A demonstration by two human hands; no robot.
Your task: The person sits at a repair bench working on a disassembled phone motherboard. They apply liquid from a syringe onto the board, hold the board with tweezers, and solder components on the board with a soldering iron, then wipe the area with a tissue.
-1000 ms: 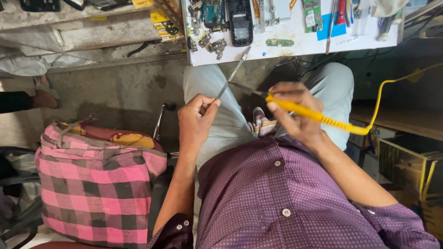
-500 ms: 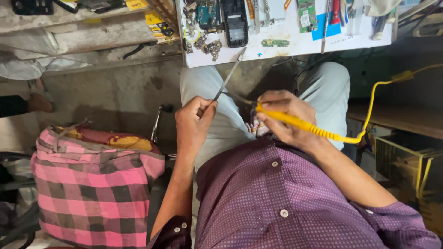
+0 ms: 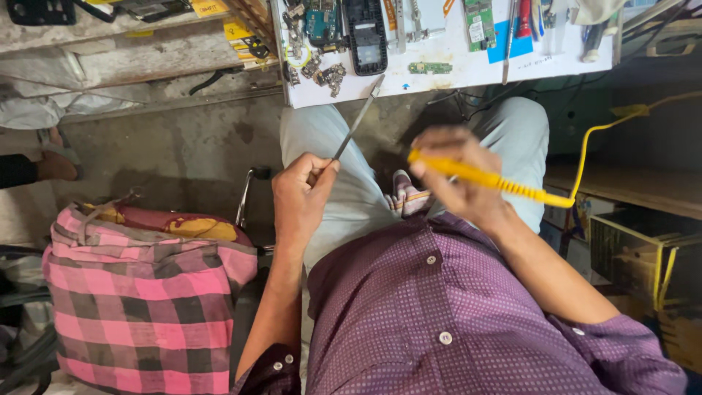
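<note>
My left hand (image 3: 301, 203) pinches a pair of long metal tweezers (image 3: 358, 118) that point up toward the white work board (image 3: 453, 62). My right hand (image 3: 457, 172) grips a yellow soldering iron (image 3: 475, 175) by its handle, its tip hidden behind my fingers; a yellow cord (image 3: 585, 153) runs off to the right. Both hands hover over my lap, a hand's width apart. I wear a purple dotted shirt and pale trousers.
The white board holds a dark phone body (image 3: 365, 36), green circuit boards (image 3: 479, 16), small metal parts and hand tools. A pink checked bag (image 3: 146, 292) sits at my left on a chair. Another person's sandalled foot (image 3: 55, 157) shows at far left. Wooden shelves and boxes (image 3: 643, 249) stand right.
The view has shifted, and the board's edge now sits lower in it. My right hand moved the soldering iron's tip away from the tweezers; the hands are further apart.
</note>
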